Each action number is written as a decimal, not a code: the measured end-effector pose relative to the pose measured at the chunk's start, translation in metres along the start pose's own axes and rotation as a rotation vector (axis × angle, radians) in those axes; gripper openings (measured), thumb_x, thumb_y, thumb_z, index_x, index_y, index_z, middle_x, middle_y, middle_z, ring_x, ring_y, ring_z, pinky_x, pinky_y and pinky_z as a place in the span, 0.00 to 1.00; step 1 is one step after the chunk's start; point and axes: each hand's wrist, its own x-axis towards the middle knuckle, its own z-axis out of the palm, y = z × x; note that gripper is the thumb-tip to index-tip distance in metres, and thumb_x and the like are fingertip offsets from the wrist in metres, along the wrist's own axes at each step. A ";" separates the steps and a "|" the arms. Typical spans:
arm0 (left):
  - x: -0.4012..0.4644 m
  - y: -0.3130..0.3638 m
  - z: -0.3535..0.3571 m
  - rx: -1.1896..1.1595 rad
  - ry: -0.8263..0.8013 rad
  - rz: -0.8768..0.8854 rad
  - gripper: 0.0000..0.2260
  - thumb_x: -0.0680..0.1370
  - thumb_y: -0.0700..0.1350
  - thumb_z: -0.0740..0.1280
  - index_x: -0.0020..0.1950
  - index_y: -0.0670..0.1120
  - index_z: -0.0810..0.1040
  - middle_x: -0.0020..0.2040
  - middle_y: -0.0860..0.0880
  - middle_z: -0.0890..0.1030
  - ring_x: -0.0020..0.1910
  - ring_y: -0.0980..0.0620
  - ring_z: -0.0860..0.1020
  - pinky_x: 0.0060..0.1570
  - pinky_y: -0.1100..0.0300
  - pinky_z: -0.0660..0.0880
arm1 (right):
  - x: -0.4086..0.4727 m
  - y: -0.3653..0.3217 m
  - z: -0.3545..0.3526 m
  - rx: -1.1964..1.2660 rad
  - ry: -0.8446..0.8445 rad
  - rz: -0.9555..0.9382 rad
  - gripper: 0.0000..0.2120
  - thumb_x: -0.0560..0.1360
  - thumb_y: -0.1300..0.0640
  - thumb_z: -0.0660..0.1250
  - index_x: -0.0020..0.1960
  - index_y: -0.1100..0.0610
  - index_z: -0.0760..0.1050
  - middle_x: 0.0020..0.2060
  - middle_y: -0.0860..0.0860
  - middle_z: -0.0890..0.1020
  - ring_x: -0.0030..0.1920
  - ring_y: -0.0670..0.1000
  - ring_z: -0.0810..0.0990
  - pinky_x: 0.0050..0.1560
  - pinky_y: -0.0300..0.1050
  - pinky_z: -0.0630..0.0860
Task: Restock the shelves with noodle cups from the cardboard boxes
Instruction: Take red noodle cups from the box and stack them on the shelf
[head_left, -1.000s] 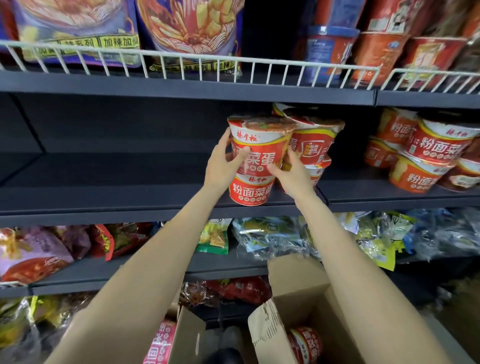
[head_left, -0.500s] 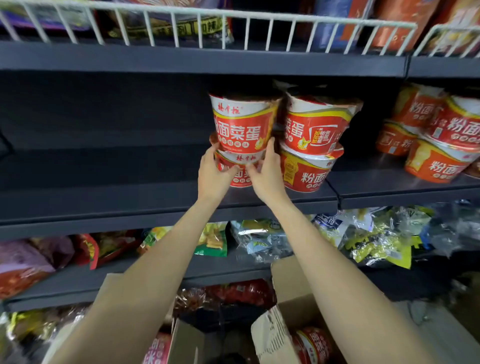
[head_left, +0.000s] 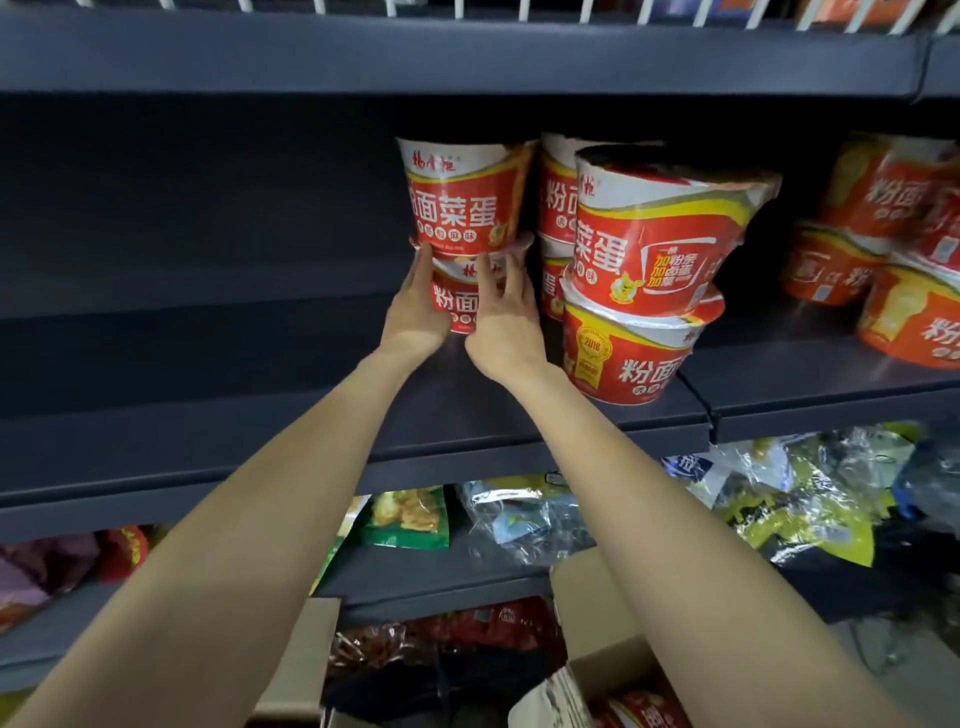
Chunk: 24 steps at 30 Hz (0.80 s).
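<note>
I had my left hand and right hand cupped around the lower red paper noodle cup, deep on the dark metal shelf.

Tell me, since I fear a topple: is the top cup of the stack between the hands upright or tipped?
Upright. The top cup sits level on the lower cup, lid up and print reading straight.

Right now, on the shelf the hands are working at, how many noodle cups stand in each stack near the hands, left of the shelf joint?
Stack held by the left hand and right hand: 2
Front stack beside it: 2
Stack behind, partly hidden: 2
Total: 6
</note>
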 end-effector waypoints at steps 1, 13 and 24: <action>-0.005 0.002 -0.003 0.004 -0.018 0.007 0.33 0.79 0.48 0.63 0.79 0.53 0.49 0.76 0.48 0.63 0.72 0.47 0.65 0.66 0.55 0.65 | -0.009 0.000 -0.003 0.028 0.012 -0.022 0.38 0.76 0.60 0.65 0.78 0.57 0.47 0.77 0.59 0.48 0.76 0.60 0.47 0.75 0.55 0.52; -0.230 0.013 0.024 -0.257 0.089 0.160 0.17 0.77 0.36 0.62 0.64 0.49 0.74 0.53 0.52 0.80 0.47 0.61 0.77 0.47 0.71 0.71 | -0.271 0.073 -0.048 0.385 -0.035 0.070 0.14 0.78 0.63 0.63 0.63 0.56 0.76 0.56 0.49 0.79 0.55 0.47 0.77 0.57 0.36 0.72; -0.335 -0.078 0.217 0.125 -0.546 -0.522 0.40 0.73 0.60 0.69 0.78 0.48 0.53 0.76 0.44 0.59 0.73 0.43 0.62 0.68 0.49 0.64 | -0.436 0.235 0.065 0.195 -0.552 0.433 0.22 0.76 0.57 0.67 0.69 0.52 0.69 0.64 0.53 0.75 0.65 0.54 0.71 0.65 0.44 0.67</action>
